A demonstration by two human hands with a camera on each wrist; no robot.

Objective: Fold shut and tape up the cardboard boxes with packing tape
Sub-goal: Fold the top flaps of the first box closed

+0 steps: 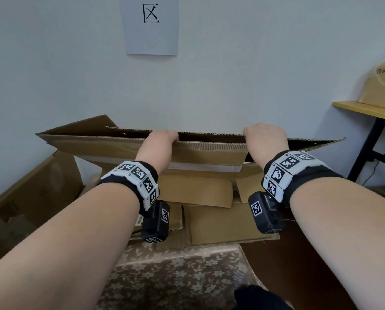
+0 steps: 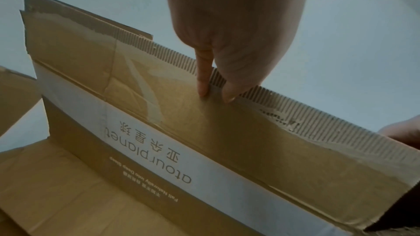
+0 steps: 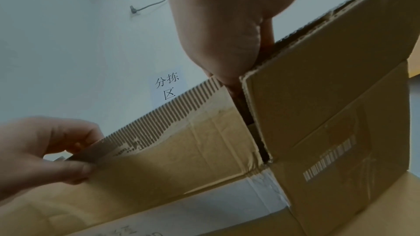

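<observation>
Flowered cloth covers the bench (image 1: 178, 274), and its near edge sits right below the person's forearms. Just past that, loose flattened pieces of cardboard (image 1: 211, 220) lie heaped toward the middle of the bench. Behind them stands the cardboard box (image 1: 111, 146), still collapsed flat and upright on its edge, at the far side against the pale wall. Both hands grip its top edge: the left hand (image 1: 162, 137) pinches the near flap (image 2: 227, 123), fingers curled over the corrugated rim, and the right hand (image 1: 265, 135) hooks into the slit where that flap meets the side flap (image 3: 318, 96). I'd say they hold it there to pull the walls apart into a box. No tape is in sight. A paper sign (image 1: 151, 25) hangs on the wall above.
</observation>
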